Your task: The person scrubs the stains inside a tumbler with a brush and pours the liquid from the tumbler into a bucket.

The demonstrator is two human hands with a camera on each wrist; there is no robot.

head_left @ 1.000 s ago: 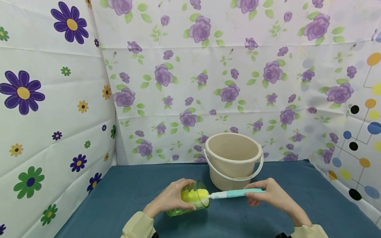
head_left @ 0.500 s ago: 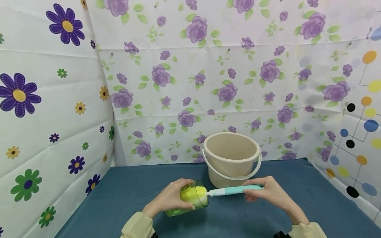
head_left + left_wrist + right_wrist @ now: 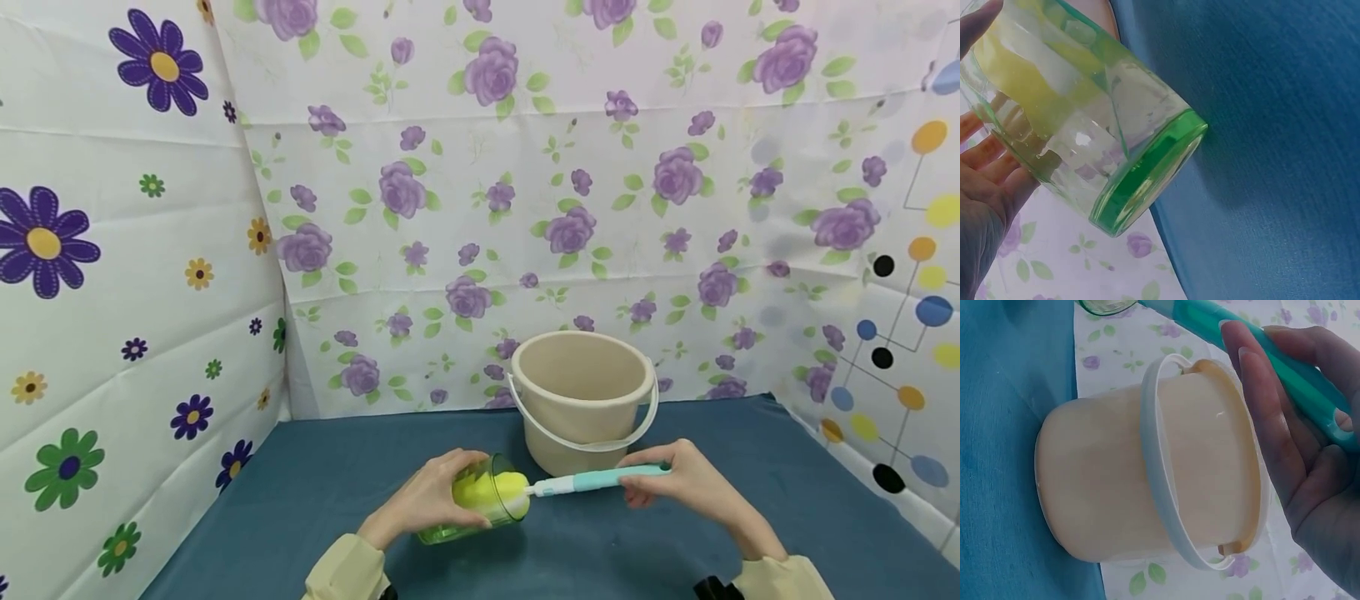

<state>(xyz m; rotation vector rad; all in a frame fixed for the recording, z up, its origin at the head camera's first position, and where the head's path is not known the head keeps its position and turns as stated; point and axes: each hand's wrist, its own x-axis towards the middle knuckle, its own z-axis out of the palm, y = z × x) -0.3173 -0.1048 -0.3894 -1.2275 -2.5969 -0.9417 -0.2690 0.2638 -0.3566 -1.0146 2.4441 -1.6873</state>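
Note:
My left hand (image 3: 431, 500) holds a clear green drinking glass (image 3: 444, 534) tipped on its side, its mouth toward the right. Inside sits the yellow sponge head (image 3: 480, 492) of a cleaning brush, its white end at the glass's rim. The brush's teal-and-white handle (image 3: 600, 479) runs out to my right hand (image 3: 678, 479), which pinches it between thumb and fingers. In the left wrist view, the glass's thick green base (image 3: 1147, 175) is raised off the cloth and the sponge shows through the wall. The right wrist view has my fingers (image 3: 1266, 412) along the handle.
A beige bucket (image 3: 577, 433) with a white bail handle (image 3: 592, 447) hanging at its front stands just behind the brush. Dark blue cloth (image 3: 337, 467) covers the table. Flower-patterned sheets (image 3: 420, 250) hang behind and at the left, with a dotted one at the right.
The right hand moves the brush slightly in the glass, a little inward by half a second ago and a little back to the right now. The left hand keeps its hold; the head view shifts slightly.

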